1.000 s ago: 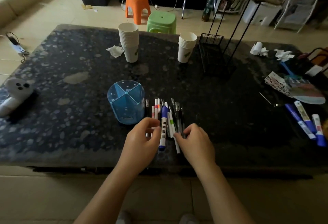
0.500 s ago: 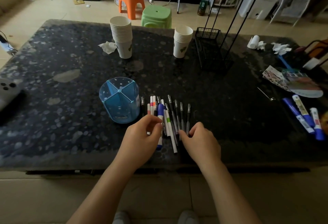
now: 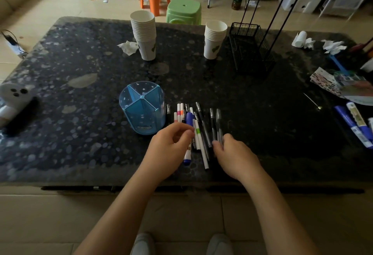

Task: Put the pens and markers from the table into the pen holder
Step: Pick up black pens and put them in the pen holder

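Zero pens in the blue pen holder (image 3: 141,107) so far, all its wedge compartments look empty. It sits just past the left hand (image 3: 168,146) and a bit to its left, so a pickup only needs a short lift over the rim, which is probably why the pile got laid right next to it.

That left hand hovers over the near end of the blue-capped marker (image 3: 188,139), fingers curled toward the thumb with a narrow gap; I can't tell if it actually has a grip yet. Between the two hands are the white pens (image 3: 198,139), fanned out side by side, likely so each can be picked singly. The right hand (image 3: 235,158) rests fingertips-down on the near ends of the dark pens (image 3: 214,121), loosely curled, holding nothing I can see. Way off to its right, more blue markers (image 3: 354,123) wait near the table (image 3: 60,97) edge.
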